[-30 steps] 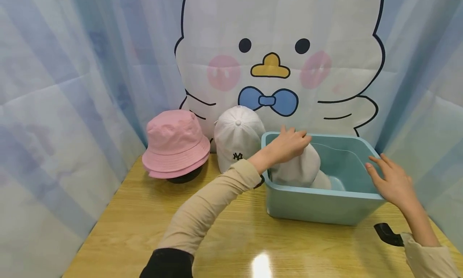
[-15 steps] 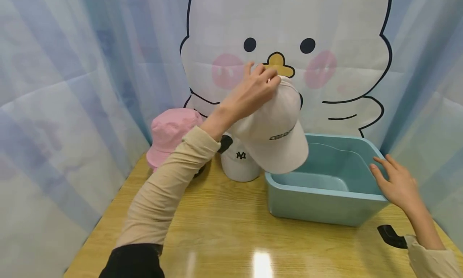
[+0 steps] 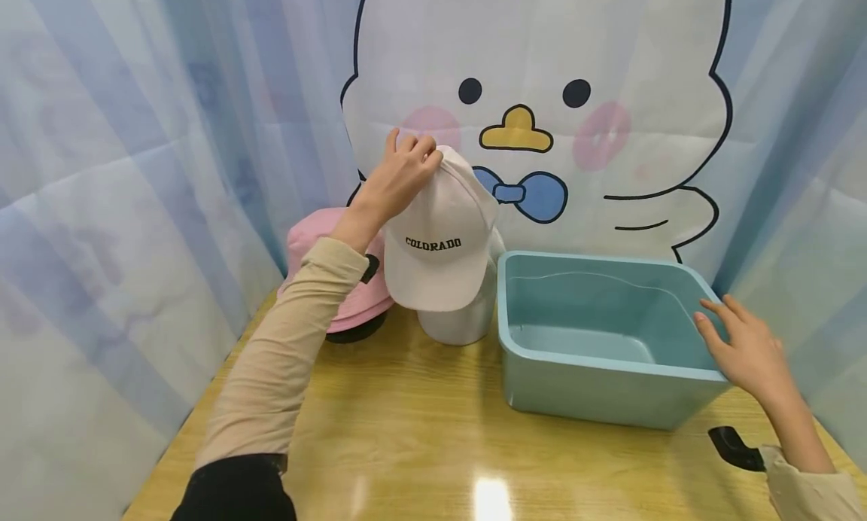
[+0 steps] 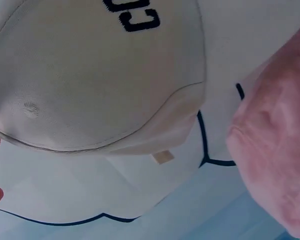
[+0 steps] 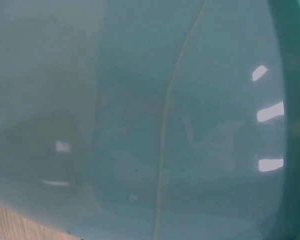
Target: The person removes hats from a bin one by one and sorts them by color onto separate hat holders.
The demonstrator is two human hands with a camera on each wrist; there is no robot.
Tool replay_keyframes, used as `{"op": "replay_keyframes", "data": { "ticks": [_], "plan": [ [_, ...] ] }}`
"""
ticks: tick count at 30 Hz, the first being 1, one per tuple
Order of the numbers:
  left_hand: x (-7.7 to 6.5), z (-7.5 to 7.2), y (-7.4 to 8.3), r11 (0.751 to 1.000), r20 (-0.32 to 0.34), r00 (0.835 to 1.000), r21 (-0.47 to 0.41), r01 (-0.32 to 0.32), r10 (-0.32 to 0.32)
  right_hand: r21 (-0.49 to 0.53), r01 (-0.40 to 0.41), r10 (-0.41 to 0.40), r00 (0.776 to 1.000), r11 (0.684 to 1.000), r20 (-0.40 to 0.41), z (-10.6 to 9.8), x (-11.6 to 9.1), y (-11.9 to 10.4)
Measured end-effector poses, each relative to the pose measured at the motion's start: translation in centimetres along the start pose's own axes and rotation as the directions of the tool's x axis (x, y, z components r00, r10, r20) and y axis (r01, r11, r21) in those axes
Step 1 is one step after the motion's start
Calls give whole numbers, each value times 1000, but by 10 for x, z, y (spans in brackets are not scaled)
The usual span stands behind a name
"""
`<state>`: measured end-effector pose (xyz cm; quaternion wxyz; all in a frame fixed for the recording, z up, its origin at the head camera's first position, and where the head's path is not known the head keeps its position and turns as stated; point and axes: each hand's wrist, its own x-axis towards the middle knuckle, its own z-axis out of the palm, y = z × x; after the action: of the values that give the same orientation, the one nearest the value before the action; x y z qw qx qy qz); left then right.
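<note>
My left hand (image 3: pixel 400 176) pinches the crown of a white baseball cap (image 3: pixel 436 220) lettered COLORADO, brim pointing down toward me. In the left wrist view the cap (image 4: pixel 100 75) fills the upper left, with fingertips at its edge. Behind and below it in the head view, another white cap (image 3: pixel 467 318) stands on the table, mostly covered. My right hand (image 3: pixel 748 351) rests on the right rim of a blue-green plastic bin (image 3: pixel 609 389), fingers relaxed. Nothing lies inside the bin, whose inner wall (image 5: pixel 135 125) fills the right wrist view.
Pink bucket hats (image 3: pixel 314 227) are stacked at the left, over something black (image 3: pixel 359 331), partly behind my left arm. A curtain with a cartoon bird (image 3: pixel 528 47) hangs behind the wooden table (image 3: pixel 406 431).
My left hand has lifted the COLORADO cap out of the bin and carried it left, in front of the other white cap. My right hand has stayed on the bin's rim.
</note>
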<state>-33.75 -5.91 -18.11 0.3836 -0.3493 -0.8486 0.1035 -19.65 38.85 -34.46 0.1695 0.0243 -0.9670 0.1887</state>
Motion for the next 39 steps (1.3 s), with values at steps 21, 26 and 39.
{"op": "replay_keyframes", "data": {
  "ticks": [21, 26, 39],
  "plan": [
    [-23, 87, 39, 989, 95, 986, 37, -141, 137, 12, -8, 8, 1000, 1000, 8, 2, 0, 2],
    [-12, 87, 36, 993, -19, 996, 83, -83, 85, 10, -4, 4, 1000, 1000, 6, 1, 0, 0],
    [-11, 113, 38, 995, 12, 996, 46, -90, 89, 23, 5, -5, 1000, 1000, 6, 3, 1, 3]
  ]
}}
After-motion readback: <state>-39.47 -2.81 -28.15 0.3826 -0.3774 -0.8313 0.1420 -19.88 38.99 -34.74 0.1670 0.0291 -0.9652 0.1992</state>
